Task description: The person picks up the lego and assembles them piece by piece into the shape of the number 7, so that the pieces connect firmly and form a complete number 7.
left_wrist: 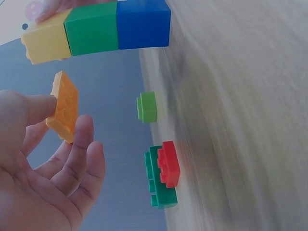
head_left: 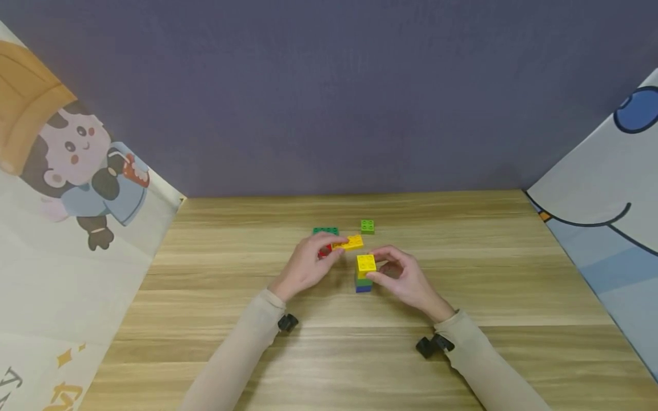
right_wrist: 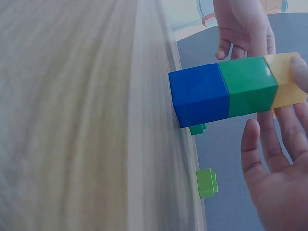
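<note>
In the head view my left hand (head_left: 307, 264) pinches a flat yellow toy brick (head_left: 354, 242) between thumb and fingers. The left wrist view shows this thin brick (left_wrist: 66, 107) held by its edge, studs along one face. My right hand (head_left: 405, 281) grips the top of a three-brick stack, thumb and fingertips on its yellow brick (head_left: 366, 263). Below that yellow brick come a green brick (right_wrist: 248, 86) and, at the bottom, a blue brick (right_wrist: 199, 95). The flat brick is held apart from the stack, just beyond it on the left.
A light green brick (head_left: 367, 226) stands farther back on the wooden table (head_left: 216, 268). Behind my left hand lie a dark green brick (left_wrist: 166, 195) and a red brick (left_wrist: 170, 164), close together. A dark panel (head_left: 329, 114) rises at the table's back edge.
</note>
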Demonstrator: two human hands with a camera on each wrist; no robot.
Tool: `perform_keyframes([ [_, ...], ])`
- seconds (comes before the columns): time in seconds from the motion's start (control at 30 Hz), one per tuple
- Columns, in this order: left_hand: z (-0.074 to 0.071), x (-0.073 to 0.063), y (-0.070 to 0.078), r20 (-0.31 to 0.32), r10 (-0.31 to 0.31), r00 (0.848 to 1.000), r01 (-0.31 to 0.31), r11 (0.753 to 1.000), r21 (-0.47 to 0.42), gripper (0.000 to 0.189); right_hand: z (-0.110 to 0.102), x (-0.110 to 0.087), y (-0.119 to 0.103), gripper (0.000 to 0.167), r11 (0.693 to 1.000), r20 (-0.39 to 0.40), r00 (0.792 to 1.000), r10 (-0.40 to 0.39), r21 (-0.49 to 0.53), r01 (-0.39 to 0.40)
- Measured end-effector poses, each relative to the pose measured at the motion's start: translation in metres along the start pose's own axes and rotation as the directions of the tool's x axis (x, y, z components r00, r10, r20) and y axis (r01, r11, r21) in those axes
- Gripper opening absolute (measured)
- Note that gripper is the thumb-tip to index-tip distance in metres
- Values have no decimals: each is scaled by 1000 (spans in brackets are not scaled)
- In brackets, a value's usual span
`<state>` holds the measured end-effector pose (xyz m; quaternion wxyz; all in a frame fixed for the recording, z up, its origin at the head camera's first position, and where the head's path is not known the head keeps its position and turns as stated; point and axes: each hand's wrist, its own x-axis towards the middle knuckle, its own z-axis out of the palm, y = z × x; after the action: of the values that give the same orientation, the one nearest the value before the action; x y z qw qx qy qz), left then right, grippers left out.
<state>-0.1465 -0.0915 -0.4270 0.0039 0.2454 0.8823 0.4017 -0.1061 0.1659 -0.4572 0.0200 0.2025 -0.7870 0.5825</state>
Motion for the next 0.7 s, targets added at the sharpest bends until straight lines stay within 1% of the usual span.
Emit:
perform_keyframes([
  [0.17, -2, -3, 4, 1, 16, 1000, -16, 1000, -2, 30, 1, 0, 1, 36, 1000, -1, 1000, -5, 2, 5],
  [0.4, -4, -6, 9, 9, 16, 1000, -16, 1000, -12, 30, 0, 1, 1, 35, 1000, 0, 1000, -5, -2, 5],
  [0.7, -3, -10, 14, 5, 29, 1000, -29, 999, -30, 30, 0, 0, 2, 36, 1000, 1, 1000, -21, -9, 21],
])
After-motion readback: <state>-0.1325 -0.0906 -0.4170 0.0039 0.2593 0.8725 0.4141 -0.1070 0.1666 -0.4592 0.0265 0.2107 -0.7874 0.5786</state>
